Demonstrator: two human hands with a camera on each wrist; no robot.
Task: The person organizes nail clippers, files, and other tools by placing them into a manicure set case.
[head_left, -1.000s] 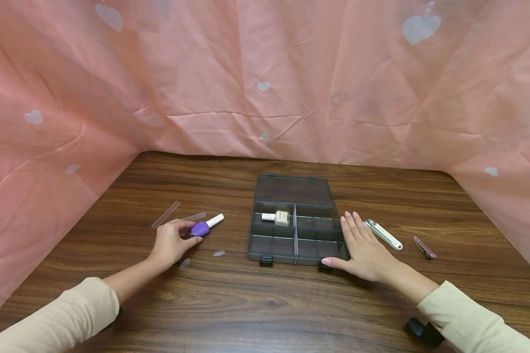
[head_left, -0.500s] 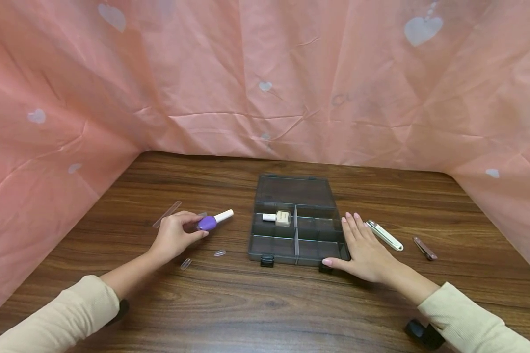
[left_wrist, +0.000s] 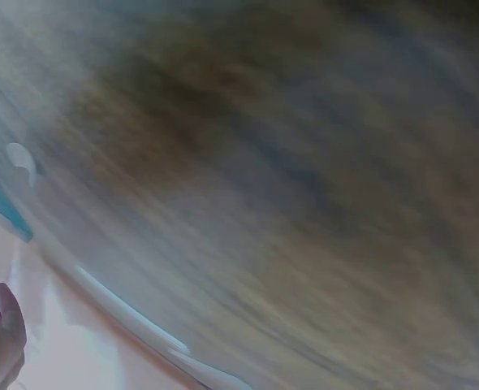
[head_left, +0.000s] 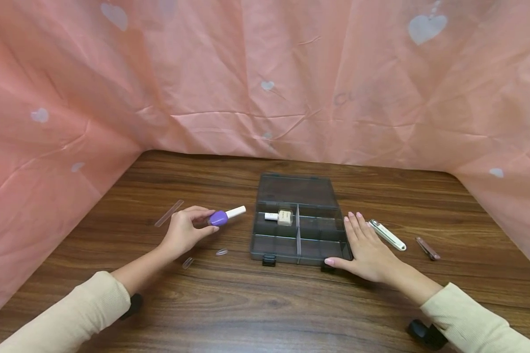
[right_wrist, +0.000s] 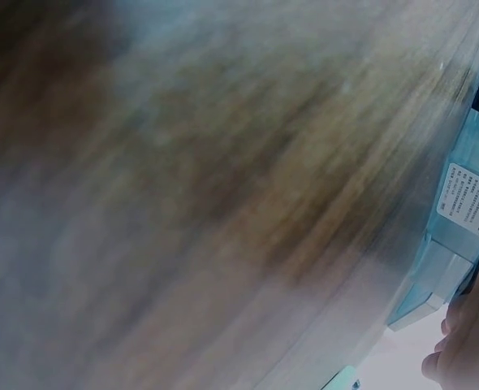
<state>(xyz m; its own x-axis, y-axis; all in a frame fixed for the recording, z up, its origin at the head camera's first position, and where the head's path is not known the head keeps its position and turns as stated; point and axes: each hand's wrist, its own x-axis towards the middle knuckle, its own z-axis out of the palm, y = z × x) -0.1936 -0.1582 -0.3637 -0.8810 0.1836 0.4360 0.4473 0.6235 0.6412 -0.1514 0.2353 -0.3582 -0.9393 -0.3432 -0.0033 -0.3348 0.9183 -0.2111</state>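
Observation:
My left hand [head_left: 183, 234] pinches a purple nail polish bottle [head_left: 218, 218] between thumb and fingers, its white cap pointing right toward the box. Only a sliver of that hand [left_wrist: 0, 333] shows in the left wrist view. A dark see-through organizer box [head_left: 276, 256] lies with its lid folded back. In its back left compartment rests a cream nail polish bottle [head_left: 284, 217] with a white cap. My right hand [head_left: 371, 252] rests with straight fingers along the box's right side, thumb at the front right corner. The right wrist view catches the box wall [right_wrist: 442, 260] and a white label.
Right of the right hand lie a white nail clipper [head_left: 388, 236] and a smaller brownish clipper [head_left: 427, 248]. Clear nail tips [head_left: 221, 252] and a thin clear strip [head_left: 169, 213] lie around the left hand. A pink curtain [head_left: 229, 98] borders the wooden table.
My left hand has carried the purple nail polish bottle right and slightly away from me, toward the box. The right hand has stayed at the box's side.

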